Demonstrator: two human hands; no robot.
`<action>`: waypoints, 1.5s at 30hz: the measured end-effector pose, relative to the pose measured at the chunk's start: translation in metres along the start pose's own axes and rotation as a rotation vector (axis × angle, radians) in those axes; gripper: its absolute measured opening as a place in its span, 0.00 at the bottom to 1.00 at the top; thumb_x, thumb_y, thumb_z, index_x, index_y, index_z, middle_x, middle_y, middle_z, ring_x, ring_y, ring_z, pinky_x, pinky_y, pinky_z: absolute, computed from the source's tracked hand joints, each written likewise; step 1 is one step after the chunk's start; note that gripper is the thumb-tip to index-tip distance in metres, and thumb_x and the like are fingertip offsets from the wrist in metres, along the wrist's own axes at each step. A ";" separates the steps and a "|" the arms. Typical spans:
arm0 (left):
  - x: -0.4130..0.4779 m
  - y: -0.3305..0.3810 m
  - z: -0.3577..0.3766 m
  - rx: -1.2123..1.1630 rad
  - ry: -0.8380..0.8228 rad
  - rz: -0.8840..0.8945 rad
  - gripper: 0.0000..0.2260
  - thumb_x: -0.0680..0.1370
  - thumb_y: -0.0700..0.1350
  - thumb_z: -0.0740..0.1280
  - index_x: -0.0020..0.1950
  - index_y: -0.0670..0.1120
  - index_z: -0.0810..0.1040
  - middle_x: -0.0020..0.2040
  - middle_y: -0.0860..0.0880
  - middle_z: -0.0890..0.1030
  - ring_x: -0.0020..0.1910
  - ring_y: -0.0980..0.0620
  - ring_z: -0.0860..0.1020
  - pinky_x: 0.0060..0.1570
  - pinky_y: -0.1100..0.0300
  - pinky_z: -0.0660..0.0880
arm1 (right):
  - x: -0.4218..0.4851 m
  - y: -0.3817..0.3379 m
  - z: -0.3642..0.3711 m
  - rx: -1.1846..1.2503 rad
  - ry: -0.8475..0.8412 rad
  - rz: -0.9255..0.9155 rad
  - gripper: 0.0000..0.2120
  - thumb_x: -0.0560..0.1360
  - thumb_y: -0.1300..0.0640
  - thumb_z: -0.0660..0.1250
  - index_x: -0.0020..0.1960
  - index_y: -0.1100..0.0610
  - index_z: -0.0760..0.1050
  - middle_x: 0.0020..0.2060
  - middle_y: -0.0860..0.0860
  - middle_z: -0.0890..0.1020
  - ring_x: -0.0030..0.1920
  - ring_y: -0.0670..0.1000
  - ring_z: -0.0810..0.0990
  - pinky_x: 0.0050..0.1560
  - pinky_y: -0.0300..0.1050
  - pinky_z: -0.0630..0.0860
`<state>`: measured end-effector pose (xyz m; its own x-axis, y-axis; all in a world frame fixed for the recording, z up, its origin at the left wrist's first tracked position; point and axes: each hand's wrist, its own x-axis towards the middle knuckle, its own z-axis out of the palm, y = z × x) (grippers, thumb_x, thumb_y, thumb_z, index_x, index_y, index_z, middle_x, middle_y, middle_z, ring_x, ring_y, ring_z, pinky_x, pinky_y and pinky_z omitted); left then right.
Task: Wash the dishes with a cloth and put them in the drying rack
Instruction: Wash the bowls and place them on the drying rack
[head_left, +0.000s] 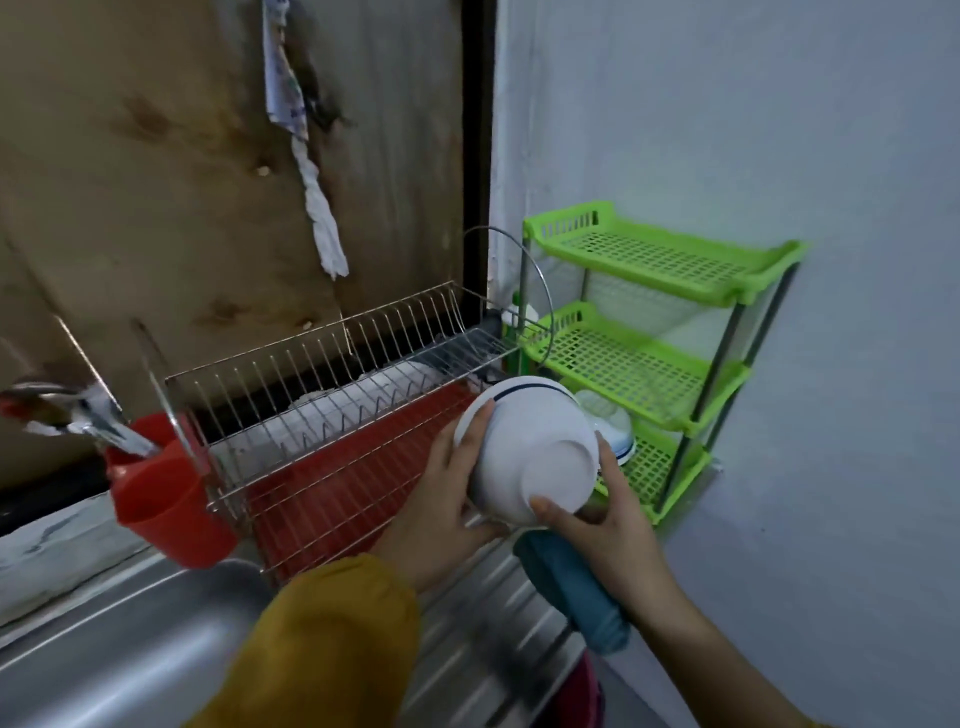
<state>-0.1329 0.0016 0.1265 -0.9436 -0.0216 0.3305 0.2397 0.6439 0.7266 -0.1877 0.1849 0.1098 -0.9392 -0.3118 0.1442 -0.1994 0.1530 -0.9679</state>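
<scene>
1. White bowl (524, 452) is in the air, tipped with its base toward the person. It's over the right end of the steel tabletop (483, 597), just in front of the drying rack's (332, 374) right end.
2. Left hand (447, 488): fingers wrapped on the bowl's left side near the blue-banded rim, grasping it. Mustard sleeve (332, 639) on that arm.
3. Right hand (608, 514): thumb on the bowl's base, other fingers round the far side, also grasping the bowl.
4. Blue cloth (571, 592) hangs from under the right palm. Can't tell how it's held.
5. The wire rack sits along the tabletop's back edge, red tray underneath, white plates (363, 400) on the lower tier.
6. Red cup (166, 499) hangs on the rack's left end with cutlery (78, 415) in it.
7. Sink basin (130, 639) is at the tabletop's left; the surface under the hands is ribbed.
8. Green three-tier shelf (649, 332) is at the back right corner, touching the rack's end. A second bowl (613, 426) is upside down on its bottom tier.
9. Room: stained wooden board (156, 156) behind the rack with a twisted rag (311, 182) hanging on it, and a grey-blue wall (779, 130) to the right.
</scene>
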 end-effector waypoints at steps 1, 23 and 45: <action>0.008 -0.002 0.008 -0.002 0.004 -0.003 0.47 0.72 0.45 0.77 0.75 0.65 0.44 0.75 0.60 0.51 0.67 0.68 0.55 0.58 0.86 0.55 | 0.005 0.003 -0.006 -0.041 0.003 0.018 0.48 0.65 0.53 0.80 0.75 0.40 0.56 0.48 0.30 0.76 0.42 0.30 0.79 0.40 0.31 0.77; 0.172 -0.059 0.117 0.315 -0.269 -0.092 0.42 0.75 0.41 0.73 0.79 0.40 0.49 0.80 0.45 0.49 0.78 0.46 0.50 0.72 0.64 0.46 | 0.117 0.079 -0.038 -0.253 0.171 0.426 0.48 0.68 0.50 0.78 0.75 0.63 0.51 0.61 0.60 0.76 0.59 0.62 0.77 0.47 0.49 0.73; 0.175 -0.068 0.135 0.210 -0.231 -0.323 0.23 0.81 0.38 0.61 0.76 0.45 0.64 0.74 0.41 0.67 0.69 0.41 0.69 0.66 0.51 0.68 | 0.124 0.090 -0.021 -0.182 0.296 0.348 0.27 0.76 0.61 0.67 0.73 0.57 0.63 0.56 0.52 0.78 0.55 0.58 0.77 0.46 0.44 0.69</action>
<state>-0.3450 0.0577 0.0537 -0.9944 -0.0906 -0.0538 -0.1043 0.7738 0.6248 -0.3282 0.1792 0.0447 -0.9926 0.0629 -0.1036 0.1196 0.3700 -0.9213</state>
